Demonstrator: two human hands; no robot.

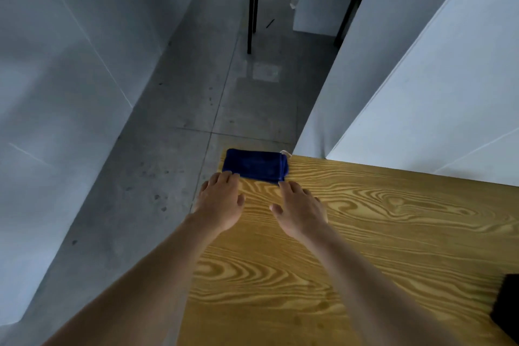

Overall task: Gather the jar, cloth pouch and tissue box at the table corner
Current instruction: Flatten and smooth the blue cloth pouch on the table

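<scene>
Here the blue cloth pouch (255, 166) lay flat at the far left corner of the wooden table (365, 247), its long side running along the far edge and its left end close to the table's left edge. A pale cord (286, 153) showed at its right end, by the gathered opening.

Both arms were stretched forward over the table. The left hand (220, 203) was palm down at the table's left edge, fingers straight and spread a little; its fingertips met the near left edge of the pouch. It gripped nothing. The right hand (302, 212) was also palm down with fingers extended, thumb held out toward the left hand; its fingertips reached the near right corner of the pouch. Whether they pressed on the cloth or only touched it could not be told. It held nothing.

A dark object (507, 307) sat at the right margin of the table, cut off by the frame and not identifiable. Beyond the table were a grey concrete floor (174, 149), white partition walls (421, 78) on the right, and a second table on black legs (252, 8) in the distance.
</scene>
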